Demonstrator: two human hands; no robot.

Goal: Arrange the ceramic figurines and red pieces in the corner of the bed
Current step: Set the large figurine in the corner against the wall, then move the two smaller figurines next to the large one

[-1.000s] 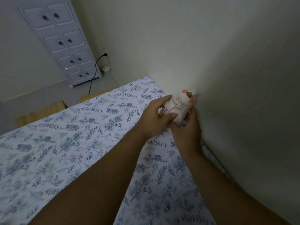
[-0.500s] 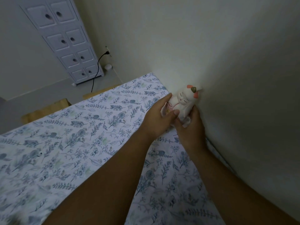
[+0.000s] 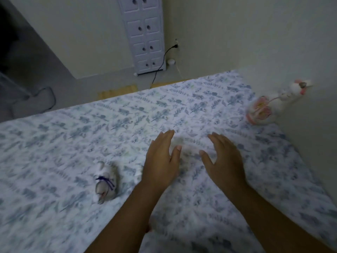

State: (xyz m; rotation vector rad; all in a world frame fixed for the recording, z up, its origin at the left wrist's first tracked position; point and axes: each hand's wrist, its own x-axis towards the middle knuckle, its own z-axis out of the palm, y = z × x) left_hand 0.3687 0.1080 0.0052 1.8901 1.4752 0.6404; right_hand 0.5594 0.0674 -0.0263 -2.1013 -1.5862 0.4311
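Observation:
A white ceramic figurine (image 3: 284, 99) with pink ears and a pink flower at its front stands against the wall at the bed's far right corner. A second pale figurine (image 3: 105, 181) with a dark purple ribbon lies on the floral sheet (image 3: 54, 143) to the left of my arms. My left hand (image 3: 160, 157) and my right hand (image 3: 222, 157) hover over the middle of the bed, both with fingers spread and empty, palms facing each other. Something small and pink peeks from under my left forearm; I cannot tell what it is.
The wall runs along the bed's right side. Beyond the bed's far edge are a white drawer cabinet (image 3: 144, 33), a black cable (image 3: 160, 64) plugged into a wall socket, and a wooden floor strip (image 3: 116, 92).
Both hands let go of the pink-eared figurine, which now stands alone by the wall, and drew back toward the bed's middle. The view swung left, showing the ribboned figurine.

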